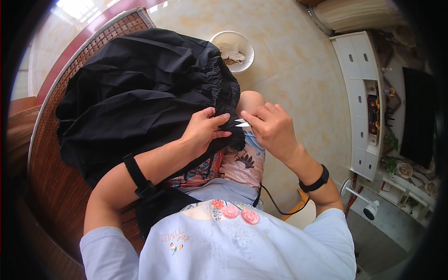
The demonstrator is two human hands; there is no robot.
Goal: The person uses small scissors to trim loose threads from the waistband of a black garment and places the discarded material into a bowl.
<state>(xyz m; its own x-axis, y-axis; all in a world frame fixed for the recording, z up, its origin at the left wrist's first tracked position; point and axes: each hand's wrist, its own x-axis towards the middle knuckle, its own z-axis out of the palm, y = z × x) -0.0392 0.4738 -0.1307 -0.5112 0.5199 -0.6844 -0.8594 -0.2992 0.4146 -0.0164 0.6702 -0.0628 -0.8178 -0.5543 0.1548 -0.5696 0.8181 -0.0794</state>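
Observation:
A large black cloth point(140, 79) with a gathered, elastic-looking edge lies spread over my lap and the seat. My left hand point(205, 129) pinches that gathered edge between thumb and fingers. Held in my right hand point(270, 125) is a small pair of scissors point(242, 123); its two silver blades are slightly apart and point left at the cloth edge, very near my left thumb. The handles are hidden inside my right fingers. Whether the blades touch the cloth, I cannot tell.
Under the cloth is a brown woven mat point(42, 182) with a pale border. A white bin point(249, 58) with crumpled tissue stands on the tiled floor beyond my knee. At the right are a white cabinet point(350, 98), a dark television point(417, 116) and a white fan-like stand point(371, 210).

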